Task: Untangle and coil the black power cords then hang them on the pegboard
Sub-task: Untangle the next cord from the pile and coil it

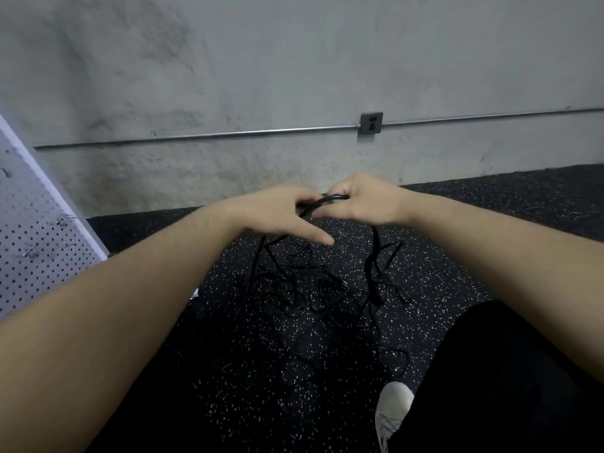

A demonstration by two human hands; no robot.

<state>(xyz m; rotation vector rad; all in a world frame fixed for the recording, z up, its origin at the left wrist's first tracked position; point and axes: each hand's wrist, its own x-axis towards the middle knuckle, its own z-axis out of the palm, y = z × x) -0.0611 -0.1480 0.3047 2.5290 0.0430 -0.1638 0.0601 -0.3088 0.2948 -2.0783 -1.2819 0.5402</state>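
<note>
Both hands meet a little above the middle of the frame, and both forearms come in from the lower corners. Left hand (277, 212) has its fingers mostly straight and pointing to the right and down, but thumb and first finger seem to pinch a short piece of black cord (322, 201). Right hand (362, 199) has the fingers curled around the same piece, with the knuckles toward the camera. From the hands, strands of cord hang down to the tangle of black power cords (313, 289), which lies on the floor in the center of the frame, just under the hands. How many cords are in the tangle I cannot count, because they cross each other and are dark on a dark ground.

Around them is a black speckled floor (228, 371) and behind it a grey concrete wall (294, 60). On the wall I see one metal conduit pipe (212, 135) running across, and one outlet box (371, 123) on it, right of center. One white pegboard (36, 243) leans at the left edge of the frame, well apart from the tangle. At the lower right there is one black trouser leg (506, 371) and one white shoe (392, 413); the leg hides part of the floor
</note>
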